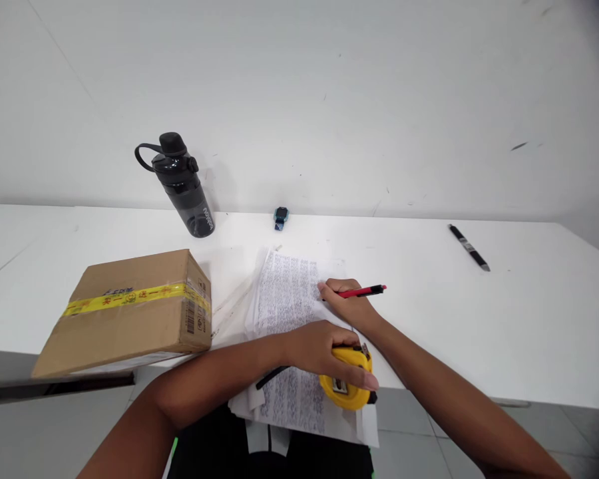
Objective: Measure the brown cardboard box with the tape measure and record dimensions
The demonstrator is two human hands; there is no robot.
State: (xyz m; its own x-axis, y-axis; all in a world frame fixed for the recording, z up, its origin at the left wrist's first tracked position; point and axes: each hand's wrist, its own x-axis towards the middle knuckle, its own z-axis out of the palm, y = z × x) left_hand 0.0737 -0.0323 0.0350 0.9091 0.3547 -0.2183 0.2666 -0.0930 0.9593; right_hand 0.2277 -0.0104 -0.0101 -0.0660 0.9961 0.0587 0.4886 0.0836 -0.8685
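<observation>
Left part of the table (479, 319): a taped cardboard box (130, 309) sits at the near edge. Behind it, by the far edge, a dark water bottle (182, 186) stands upright, and a small watch (281, 217) lies further right. Centre, near edge: a stack of printed papers (289, 293), its lower part hanging over the edge, judged limp and liable to slide. The left hand (319, 349) is closed over a yellow tape measure (347, 389) resting on the stack, judged hard-cased, fairly weighty, best taken around the body. The right hand (347, 303) pinches a red pen (362, 291) over the top sheet, judged light and stiff, best gripped low on the barrel. A black pen (469, 247) lies toward the far right corner
</observation>
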